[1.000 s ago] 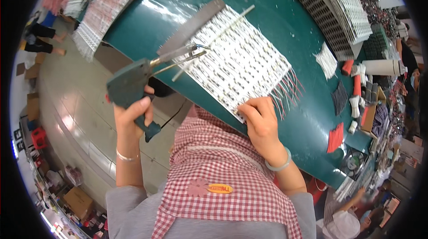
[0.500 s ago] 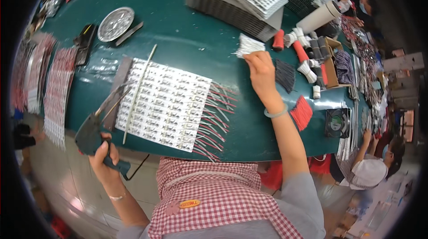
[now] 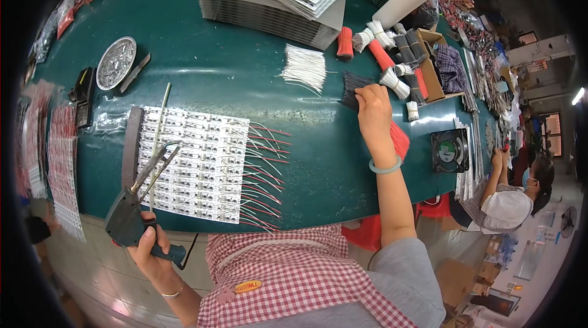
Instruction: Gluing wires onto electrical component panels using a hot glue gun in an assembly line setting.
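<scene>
My left hand [image 3: 150, 253] is wrapped round the handle of a dark green soldering gun [image 3: 125, 221]. Its metal tip and thin feed tube reach over the left part of a white circuit board panel [image 3: 196, 165]. Red and white wires stick out from the panel's right edge. A pale rod [image 3: 162, 110] lies across the panel near a grey bar [image 3: 131, 144]. Over at the right, my right hand [image 3: 375, 120] pinches at the edge of a pile of black wires [image 3: 352, 86]. Loose white wires [image 3: 304, 69] lie left of it, and red wires [image 3: 399, 139] are partly behind the hand.
A tall stack of boards [image 3: 269, 12] stands at the back. Wire bundles [image 3: 392, 80], a flask [image 3: 404, 2] and a small fan [image 3: 449, 150] are on the right. At the left sit a metal dish [image 3: 116, 63] and wired strips [image 3: 63, 169]. A co-worker [image 3: 505, 202] works at far right.
My right hand has moved from the white wires to the black wires. The soldering gun stays in my left hand. The view has shifted, so the table things appear further left.
</scene>
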A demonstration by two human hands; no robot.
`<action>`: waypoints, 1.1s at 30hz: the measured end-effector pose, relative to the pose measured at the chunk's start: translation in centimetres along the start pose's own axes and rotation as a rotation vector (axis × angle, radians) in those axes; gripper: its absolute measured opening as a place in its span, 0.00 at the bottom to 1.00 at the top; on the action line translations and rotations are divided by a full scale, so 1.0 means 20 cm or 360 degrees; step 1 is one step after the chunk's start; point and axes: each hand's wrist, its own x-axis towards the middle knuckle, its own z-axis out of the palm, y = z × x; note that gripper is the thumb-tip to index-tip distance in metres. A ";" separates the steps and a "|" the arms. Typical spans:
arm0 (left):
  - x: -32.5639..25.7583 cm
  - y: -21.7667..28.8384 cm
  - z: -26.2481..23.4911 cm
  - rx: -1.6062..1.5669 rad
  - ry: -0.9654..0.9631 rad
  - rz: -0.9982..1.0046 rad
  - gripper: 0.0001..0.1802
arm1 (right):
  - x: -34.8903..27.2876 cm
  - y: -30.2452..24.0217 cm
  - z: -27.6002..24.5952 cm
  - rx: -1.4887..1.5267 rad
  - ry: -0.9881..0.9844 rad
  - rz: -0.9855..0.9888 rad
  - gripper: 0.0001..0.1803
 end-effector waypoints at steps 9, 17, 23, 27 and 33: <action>-0.02 -0.02 0.06 -0.0003 0.0035 0.0008 0.27 | 0.00 0.01 0.02 -0.0056 -0.0053 -0.0069 0.08; 0.00 0.00 0.09 0.0036 0.0034 0.0030 0.29 | 0.02 0.02 -0.02 0.0021 0.0012 -0.0182 0.09; 0.01 0.03 0.15 0.0045 0.0083 -0.0007 0.30 | 0.08 -0.11 -0.16 -0.0088 -0.0233 -0.0160 0.14; 0.02 0.07 0.17 0.0045 0.0078 -0.0017 0.31 | 0.19 -0.33 -0.26 -0.0241 -0.0537 -0.0459 0.13; 0.07 0.04 0.24 -0.0025 0.0047 -0.0039 0.33 | 0.23 -0.52 -0.05 -0.0586 -0.0839 -0.0887 0.10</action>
